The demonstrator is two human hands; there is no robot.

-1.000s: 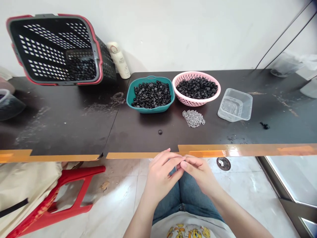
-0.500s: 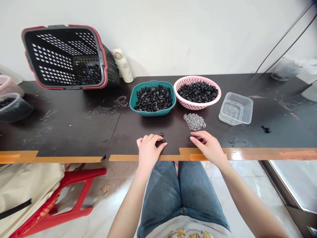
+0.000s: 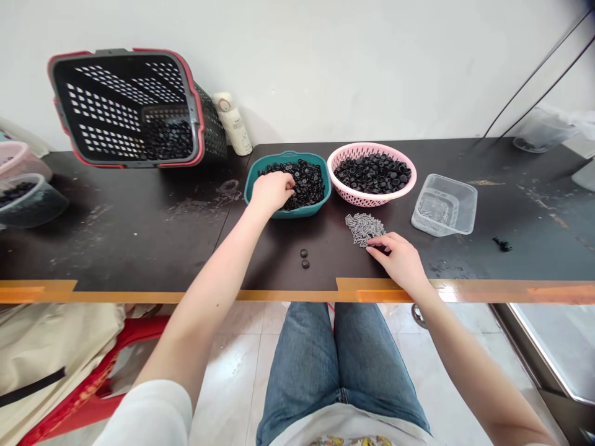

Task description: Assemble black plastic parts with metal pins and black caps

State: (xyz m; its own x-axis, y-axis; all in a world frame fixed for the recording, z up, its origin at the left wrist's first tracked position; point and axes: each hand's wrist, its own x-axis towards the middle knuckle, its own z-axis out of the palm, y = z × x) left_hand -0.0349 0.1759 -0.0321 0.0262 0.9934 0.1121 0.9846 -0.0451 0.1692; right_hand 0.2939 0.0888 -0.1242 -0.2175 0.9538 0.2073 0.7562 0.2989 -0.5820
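White wall [image 3: 353, 68], 1 red stool [image 3: 145, 327]

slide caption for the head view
Left hand at teal basin of black parts, right hand at small silver pieces.

small black discs [image 3: 307, 179], some showing a hole in the middle, lie heaped and facing every way in a teal tub [image 3: 300, 212]. short, thin silver pins [image 3: 361, 228] are spread on the worktop [image 3: 328, 269] in a loose, low pile, pointing in all directions. nearer the front edge, two round black pieces [image 3: 305, 264] lie flat, one just behind the other.
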